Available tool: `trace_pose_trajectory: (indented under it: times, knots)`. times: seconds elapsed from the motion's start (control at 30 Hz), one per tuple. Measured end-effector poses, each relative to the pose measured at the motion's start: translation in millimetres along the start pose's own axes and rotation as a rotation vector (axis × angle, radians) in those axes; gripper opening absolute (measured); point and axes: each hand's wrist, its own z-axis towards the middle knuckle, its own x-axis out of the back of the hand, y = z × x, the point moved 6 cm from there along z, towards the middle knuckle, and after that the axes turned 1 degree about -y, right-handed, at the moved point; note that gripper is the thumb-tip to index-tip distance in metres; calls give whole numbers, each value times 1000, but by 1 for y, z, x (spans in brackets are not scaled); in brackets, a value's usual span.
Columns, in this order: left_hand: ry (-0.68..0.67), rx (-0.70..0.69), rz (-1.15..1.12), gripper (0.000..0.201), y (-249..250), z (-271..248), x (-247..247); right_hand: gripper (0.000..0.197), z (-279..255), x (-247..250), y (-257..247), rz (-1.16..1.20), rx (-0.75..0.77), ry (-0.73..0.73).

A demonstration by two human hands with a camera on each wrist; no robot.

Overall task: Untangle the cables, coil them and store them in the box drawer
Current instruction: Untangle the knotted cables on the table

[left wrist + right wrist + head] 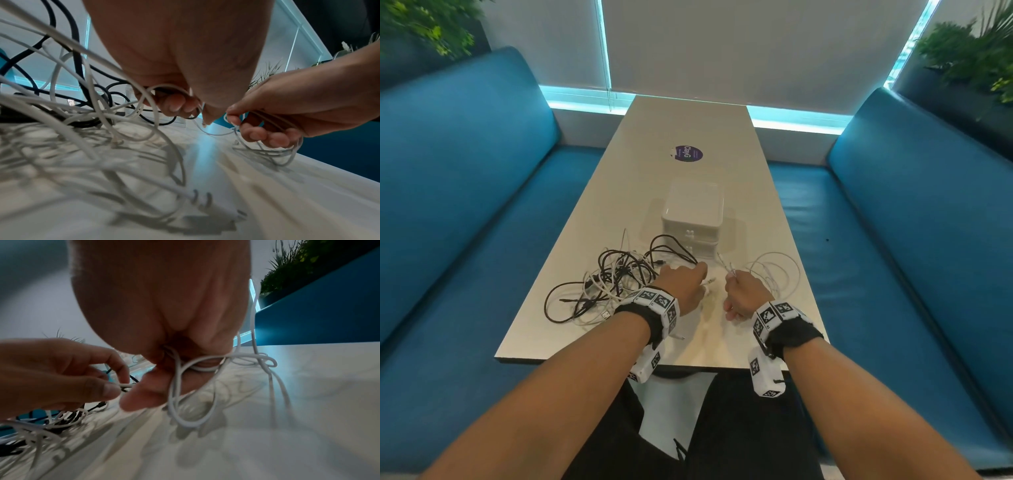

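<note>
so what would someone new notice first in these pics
Probably the tangle of black and white cables heaped on the near left of the long table, with the left hand pinching a strand at its edge. Just right of it, the right hand holds loops of a thin white cable, and a white drawer box stands behind both hands.

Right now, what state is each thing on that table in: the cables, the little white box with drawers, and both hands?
Tangled pile of black and white cables: still knotted, loose on the table.
Thin white cable: partly looped, held by both hands.
White plastic drawer box: drawers closed.
Left hand: pinching the white cable.
Right hand: gripping white loops.
</note>
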Motion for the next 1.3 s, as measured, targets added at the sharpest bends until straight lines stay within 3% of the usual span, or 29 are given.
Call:
trace_pose_trajectory:
  times: [0.13, 0.37, 0.53, 0.6, 0.73, 0.87, 1.03, 1.13, 1.3]
  knots:
    - [37, -12, 73, 19, 1, 1, 5, 25, 4, 1, -2, -69, 1, 11]
    - [143, 5, 148, 30, 2, 1, 6, 41, 5, -3, -9, -93, -22, -8]
    - [87, -4, 3, 26, 8, 0, 6, 28, 5, -10, -16, 160, 32, -23]
    - [45, -3, -102, 23, 10, 0, 5, 34, 3, -11, -18, 262, 43, -41]
    - [-15, -5, -298, 13, 13, -4, 6, 33, 1, 0, -26, 16, 193, 66]
    - [-48, 27, -274, 14, 7, -4, 11, 28, 4, 8, -20, -163, 231, 148]
    - [-58, -40, -344, 14, 15, -6, 14, 30, -2, 8, -32, -168, 308, 110]
    - [-67, -59, -252, 17, 6, -8, 15, 35, 2, 16, -24, -352, 317, 128]
    - [-88, -76, -157, 17, -7, -9, 21, 37, 1, 25, -21, -449, 326, 100]
